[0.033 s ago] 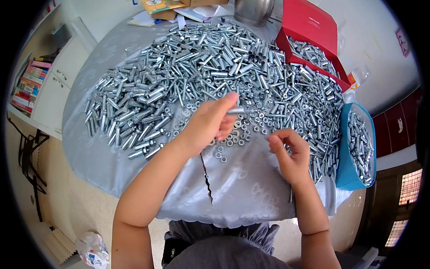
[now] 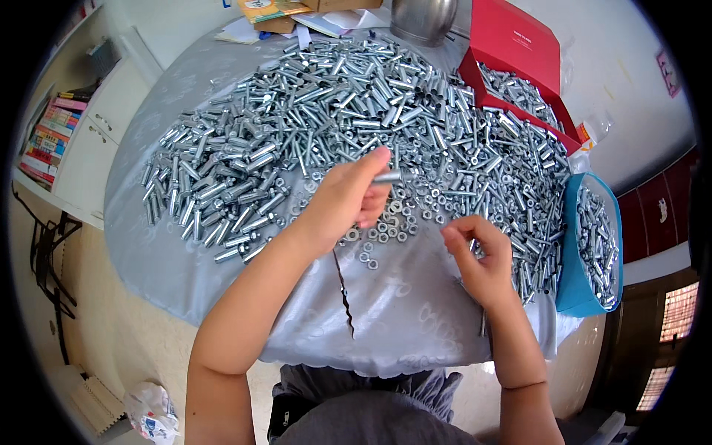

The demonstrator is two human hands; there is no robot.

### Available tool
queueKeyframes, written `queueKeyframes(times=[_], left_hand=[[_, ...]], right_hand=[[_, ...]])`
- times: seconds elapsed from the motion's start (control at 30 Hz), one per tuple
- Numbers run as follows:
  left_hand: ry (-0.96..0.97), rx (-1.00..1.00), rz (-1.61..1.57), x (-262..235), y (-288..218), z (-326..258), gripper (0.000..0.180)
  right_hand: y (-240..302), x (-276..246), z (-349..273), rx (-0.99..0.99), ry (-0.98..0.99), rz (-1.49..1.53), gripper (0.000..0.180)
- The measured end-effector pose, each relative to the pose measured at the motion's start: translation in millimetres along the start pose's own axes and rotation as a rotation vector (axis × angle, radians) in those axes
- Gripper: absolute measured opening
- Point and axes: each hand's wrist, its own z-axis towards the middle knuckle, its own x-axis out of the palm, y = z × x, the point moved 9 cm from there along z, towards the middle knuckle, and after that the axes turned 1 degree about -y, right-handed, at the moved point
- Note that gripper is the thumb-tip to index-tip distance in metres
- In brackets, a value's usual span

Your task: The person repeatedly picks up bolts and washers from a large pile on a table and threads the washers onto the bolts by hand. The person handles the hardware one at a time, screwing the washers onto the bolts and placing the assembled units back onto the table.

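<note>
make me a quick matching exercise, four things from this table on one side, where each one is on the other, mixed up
Things
1. red box
2. blue tub
3. metal sleeve
4. loose nuts

Places
a. held in the left hand
b. on the cloth between the two hands
c. table's right edge, beside the right hand
d. far right of the table, lid up

Pairs: 1-d, 2-c, 3-a, 4-b
</note>
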Motion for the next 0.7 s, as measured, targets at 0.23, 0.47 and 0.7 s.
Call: queueKeyframes(times=[0.23, 0.47, 0.7], left_hand=[[-0.042, 0.088, -0.079, -20, -14, 1, 0.045], [-0.121, 0.054, -0.063, -24, -12, 1, 0.045], [-0.147, 0.064, 0.013, -30, -10, 2, 0.046]], right_hand=[[49, 34, 14, -0.322, 0.234, -0.347, 0.009], [50, 54, 40, -0.446, 0.199, -0.488, 0.013], [62, 74, 43, -0.471, 0.242, -0.430, 0.014]])
